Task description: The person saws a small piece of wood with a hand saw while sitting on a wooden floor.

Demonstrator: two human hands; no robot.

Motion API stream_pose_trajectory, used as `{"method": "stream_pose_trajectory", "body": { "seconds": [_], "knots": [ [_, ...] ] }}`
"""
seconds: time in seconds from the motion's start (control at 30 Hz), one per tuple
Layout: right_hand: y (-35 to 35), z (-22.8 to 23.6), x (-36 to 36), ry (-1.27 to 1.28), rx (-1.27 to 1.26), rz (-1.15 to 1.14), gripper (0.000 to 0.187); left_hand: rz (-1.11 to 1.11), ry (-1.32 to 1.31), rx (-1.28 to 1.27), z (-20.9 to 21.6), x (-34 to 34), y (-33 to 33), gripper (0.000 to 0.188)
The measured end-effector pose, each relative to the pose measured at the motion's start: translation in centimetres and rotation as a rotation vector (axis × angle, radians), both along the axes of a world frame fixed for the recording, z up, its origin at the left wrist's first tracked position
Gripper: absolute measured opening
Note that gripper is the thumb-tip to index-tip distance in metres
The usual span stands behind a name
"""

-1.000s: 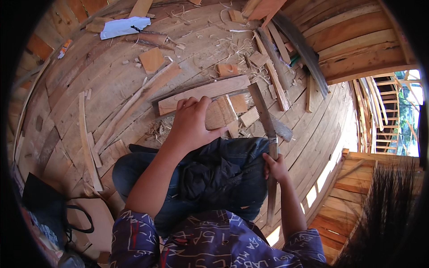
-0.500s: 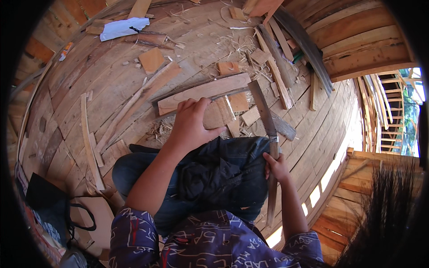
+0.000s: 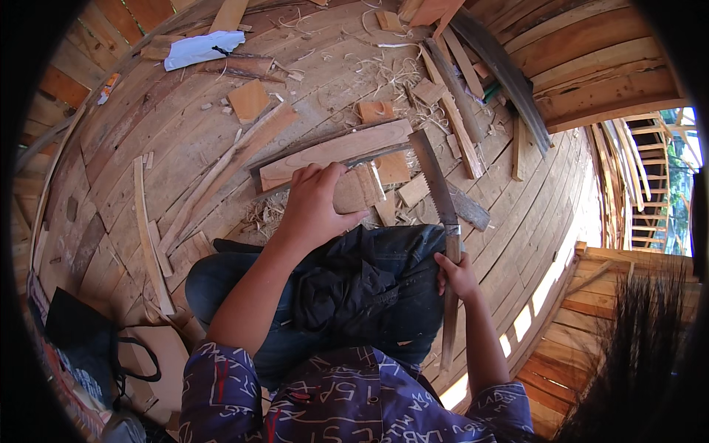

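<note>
Block (image 3: 358, 188) edges slightly left with the left hand (image 3: 314, 199) — the saw (image 3: 437, 184) hardly shifts.
Left fingers and thumb clasp the block near the board (image 3: 336, 153); the right hand (image 3: 459, 276) grips the saw's handle, blade pointing away, right of the block. Should that one-handed hold slip leftward, the teeth could nick the left hand — they face that way.

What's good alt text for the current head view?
A person's left hand grips a pale wooden block while the right hand holds a handsaw by its long handle, blade pointing forward, apart from the block. Wood offcuts and curled shavings lie scattered on the plank floor.
</note>
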State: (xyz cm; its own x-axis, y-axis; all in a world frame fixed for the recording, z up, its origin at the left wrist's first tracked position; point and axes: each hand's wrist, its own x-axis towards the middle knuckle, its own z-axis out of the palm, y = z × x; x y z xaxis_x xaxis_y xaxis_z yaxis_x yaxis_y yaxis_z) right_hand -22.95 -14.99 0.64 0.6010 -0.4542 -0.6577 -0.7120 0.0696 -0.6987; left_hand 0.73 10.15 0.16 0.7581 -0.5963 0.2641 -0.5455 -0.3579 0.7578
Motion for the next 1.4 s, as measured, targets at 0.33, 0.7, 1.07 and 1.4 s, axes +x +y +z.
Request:
{"method": "stream_pose_trajectory", "body": {
  "seconds": [0.33,0.7,1.07,1.4],
  "knots": [
    [0.1,0.0,0.2,0.017,-0.001,-0.007,0.034,-0.028,-0.093,0.033,0.3,0.1,0.1,0.064],
    [0.3,0.2,0.5,0.022,-0.010,-0.001,0.035,-0.064,-0.202,-0.065,-0.8,0.0,-0.2,0.025],
    [0.2,0.4,0.4,0.013,-0.014,0.011,0.037,-0.110,-0.608,-0.255,0.4,-1.8,-0.4,0.013],
    [0.3,-0.2,-0.2,-0.008,-0.027,0.014,0.048,-0.147,-0.632,-0.358,0.9,-2.7,-0.6,0.012]
  ]
}}
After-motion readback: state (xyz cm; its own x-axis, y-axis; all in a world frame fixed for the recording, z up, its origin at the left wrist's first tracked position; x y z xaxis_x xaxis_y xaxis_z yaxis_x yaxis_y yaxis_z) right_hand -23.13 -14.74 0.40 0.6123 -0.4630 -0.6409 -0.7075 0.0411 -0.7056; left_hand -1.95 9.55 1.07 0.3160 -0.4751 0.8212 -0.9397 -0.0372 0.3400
